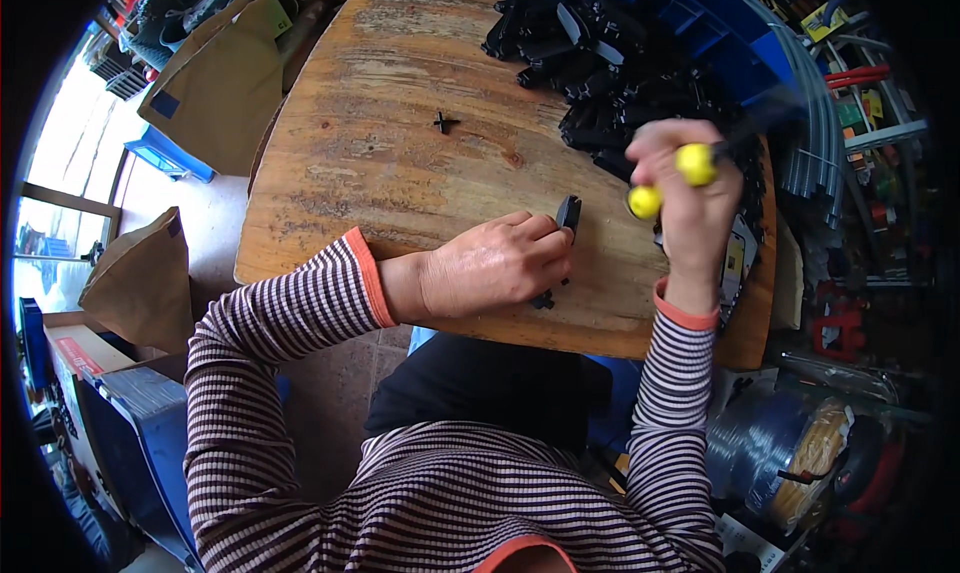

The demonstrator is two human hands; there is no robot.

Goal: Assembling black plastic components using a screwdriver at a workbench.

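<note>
the black part [568, 213] stood out past the fingers of the left hand [510, 258], its upper end pointing away from the person and a little to the right. its long axis ran from that end down toward the person's lap, leaning slightly left, with a dark lower end showing below the knuckles near the front edge of the worktop [400, 188]. the middle was covered by the left hand, whose fingers were curled together and pinching the part; the thumb was hidden. the part lay left of the right hand [690, 198], well apart from it.

the right hand was closed around a yellow-and-black tool [696, 164], its bright yellow, rounded pieces showing on either side of the fingers. the tool slanted from lower left to upper right, where its dark far end was blurred.

the worktop was wood, with warm brown grain, a knot and rough, worn patches. a small black cross-shaped piece [445, 122] lay on it, beyond the left hand. farther right, a heap of black parts [610, 73], elongated and mostly smooth, was piled against blue plastic bins [715, 28] with straight ribs.
</note>
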